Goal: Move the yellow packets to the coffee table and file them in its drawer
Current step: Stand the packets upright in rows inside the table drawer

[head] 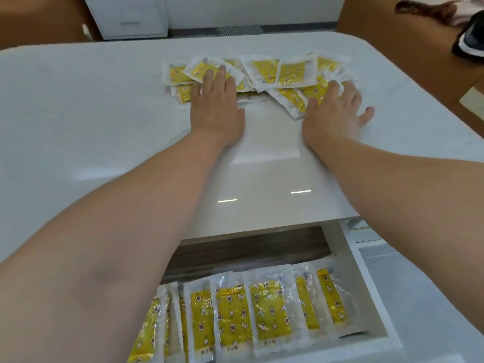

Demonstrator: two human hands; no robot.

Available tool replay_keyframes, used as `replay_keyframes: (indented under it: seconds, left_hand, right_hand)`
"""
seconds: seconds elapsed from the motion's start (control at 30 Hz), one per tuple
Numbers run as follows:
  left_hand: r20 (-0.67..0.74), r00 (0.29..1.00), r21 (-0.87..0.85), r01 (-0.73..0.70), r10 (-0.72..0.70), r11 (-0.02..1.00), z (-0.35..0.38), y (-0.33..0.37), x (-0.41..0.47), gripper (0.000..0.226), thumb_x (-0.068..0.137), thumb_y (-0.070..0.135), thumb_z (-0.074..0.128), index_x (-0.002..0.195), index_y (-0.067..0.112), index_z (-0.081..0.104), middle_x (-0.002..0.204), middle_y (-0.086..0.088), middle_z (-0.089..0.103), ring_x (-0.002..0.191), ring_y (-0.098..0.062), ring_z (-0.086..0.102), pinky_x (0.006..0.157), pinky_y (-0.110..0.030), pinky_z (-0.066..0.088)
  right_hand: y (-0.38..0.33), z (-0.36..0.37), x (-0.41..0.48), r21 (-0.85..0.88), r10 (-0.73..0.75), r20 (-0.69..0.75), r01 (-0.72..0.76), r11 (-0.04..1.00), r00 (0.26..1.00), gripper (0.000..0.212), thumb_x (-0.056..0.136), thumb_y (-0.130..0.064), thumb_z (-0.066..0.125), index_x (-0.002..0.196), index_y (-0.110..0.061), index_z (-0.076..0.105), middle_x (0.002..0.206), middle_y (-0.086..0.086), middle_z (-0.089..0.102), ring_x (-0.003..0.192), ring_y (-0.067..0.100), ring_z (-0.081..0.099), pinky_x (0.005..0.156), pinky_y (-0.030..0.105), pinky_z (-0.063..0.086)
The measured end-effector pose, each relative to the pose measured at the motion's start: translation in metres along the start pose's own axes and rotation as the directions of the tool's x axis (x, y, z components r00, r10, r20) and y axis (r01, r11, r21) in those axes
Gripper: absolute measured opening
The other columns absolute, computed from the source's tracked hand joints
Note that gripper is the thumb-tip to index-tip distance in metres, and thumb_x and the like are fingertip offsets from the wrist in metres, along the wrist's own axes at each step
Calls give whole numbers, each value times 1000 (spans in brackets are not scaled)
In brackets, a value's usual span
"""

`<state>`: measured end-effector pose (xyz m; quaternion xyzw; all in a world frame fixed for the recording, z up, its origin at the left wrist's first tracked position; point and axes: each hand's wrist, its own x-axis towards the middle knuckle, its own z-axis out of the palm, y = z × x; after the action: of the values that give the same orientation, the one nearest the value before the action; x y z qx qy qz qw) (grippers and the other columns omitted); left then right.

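Note:
Several yellow packets in clear wrappers lie spread in a loose pile (272,72) on the far part of the white coffee table (78,113). My left hand (216,106) rests flat on the pile's left end, fingers straight over the packets. My right hand (337,111) lies flat on the pile's right end, fingers spread, the little finger on the bare tabletop. Below the table's near edge the drawer (364,284) stands pulled out, with several yellow packets (267,310) filed upright in a row inside it.
A white cabinet (131,19) stands beyond the table on a brown floor. At the upper right a black and white shoe (471,40) is seen. Pale floor tiles show to the right of the drawer.

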<state>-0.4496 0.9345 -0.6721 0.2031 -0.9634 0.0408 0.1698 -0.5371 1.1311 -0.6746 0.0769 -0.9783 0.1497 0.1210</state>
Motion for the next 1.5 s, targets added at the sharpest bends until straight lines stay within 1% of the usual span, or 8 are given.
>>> replay_keyframes:
  seconds: [0.17,0.27,0.37,0.47,0.57,0.8,1.07,1.5]
  left_hand:
    - [113,993,-50,40,-34,998,17,-7,15,82,94,56,34,162,15,15,171,-5,5,158,-26,-1,125,-55,3]
    - [125,991,-51,59,-53,997,19,-9,14,76,94,58,31,158,18,28,168,-4,23,156,-24,15,123,-60,-2]
    - [-60,996,-100,57,-63,993,16,-9,7,48,92,52,39,120,21,64,120,-9,68,124,-28,56,121,-57,16]
    - [-213,975,-191,20,-61,981,15,-11,4,28,94,42,49,102,22,66,92,-3,70,102,-30,60,107,-48,32]
    - [-191,978,-231,40,-86,972,14,-13,5,30,92,42,59,113,21,61,109,-3,67,110,-30,55,97,-44,38]
    - [-35,925,-56,376,-378,925,14,-7,7,76,86,71,48,135,13,49,134,-15,56,124,-37,49,96,-49,38]
    - [-50,936,-66,344,-347,937,14,-8,7,84,83,77,47,136,12,50,135,-16,52,122,-38,49,96,-49,39]
    - [16,941,-107,338,-339,935,12,-9,9,83,80,79,46,131,14,52,131,-15,54,124,-37,47,97,-50,39]
  right_hand:
    - [0,11,15,-80,104,106,-96,992,989,65,107,-49,15,164,-21,6,171,13,5,157,33,3,120,66,-1]
    - [-1,11,14,-145,113,111,-96,985,987,62,106,-46,15,162,-19,14,166,16,20,154,36,14,119,66,3]
    - [-1,10,10,-140,102,32,-97,985,994,53,106,-41,24,151,-16,33,150,18,39,140,37,34,116,64,18]
    - [-4,11,8,-125,109,-22,-111,986,994,58,105,-43,31,153,-12,29,148,18,38,134,36,37,111,58,26]
    - [-6,12,8,-118,117,-51,-122,985,992,65,103,-39,36,157,-7,21,150,17,36,132,35,38,107,54,29]
    - [-4,10,11,-90,177,-35,-179,980,984,45,97,-35,37,135,-10,45,136,13,50,124,33,44,103,52,31]
    - [-4,6,8,51,76,-66,-73,996,995,69,93,-25,43,158,-15,22,143,12,48,128,33,45,103,50,31]
    - [-5,-5,-1,263,-60,-21,63,963,998,51,93,-17,41,143,-23,36,132,11,52,114,36,55,97,49,39]
